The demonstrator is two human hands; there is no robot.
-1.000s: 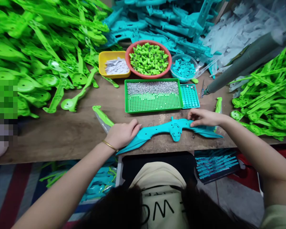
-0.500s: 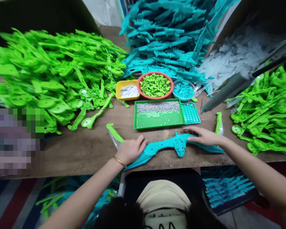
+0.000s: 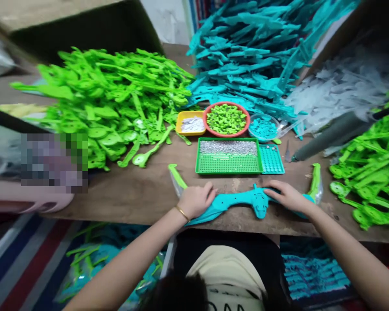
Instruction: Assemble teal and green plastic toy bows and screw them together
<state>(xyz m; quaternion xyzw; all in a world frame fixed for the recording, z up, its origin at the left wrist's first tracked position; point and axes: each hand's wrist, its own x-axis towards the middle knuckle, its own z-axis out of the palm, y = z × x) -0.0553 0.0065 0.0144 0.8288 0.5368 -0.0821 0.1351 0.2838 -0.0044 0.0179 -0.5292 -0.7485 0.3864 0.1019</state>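
A turquoise bow-shaped plastic part (image 3: 235, 198) lies across the wooden table in front of me, with a raised piece at its middle. My left hand (image 3: 197, 201) is closed round its left arm, thumb along the near side. Over its right arm is my right hand (image 3: 287, 196), fingers bent and resting on the part just right of the raised piece. A green limb (image 3: 177, 176) with a clear piece sticks out beyond my left hand. Another green limb (image 3: 315, 179) stands out past my right hand. My hands hide both outer arms in part.
Behind stand a green tray (image 3: 228, 168) of small metal pieces, a turquoise tray (image 3: 272, 160), a yellow dish (image 3: 181, 129), a red bowl (image 3: 248, 125) and a clear tub (image 3: 263, 128). A grey screwdriver-like tool (image 3: 324, 136) slants in from the right. Green (image 3: 113, 99) and turquoise parts (image 3: 240, 56) are heaped behind.
The view has swung left, so everything sits farther right in the picture. My right hand's fingers have bent more over the turquoise part; my left hand keeps its hold.
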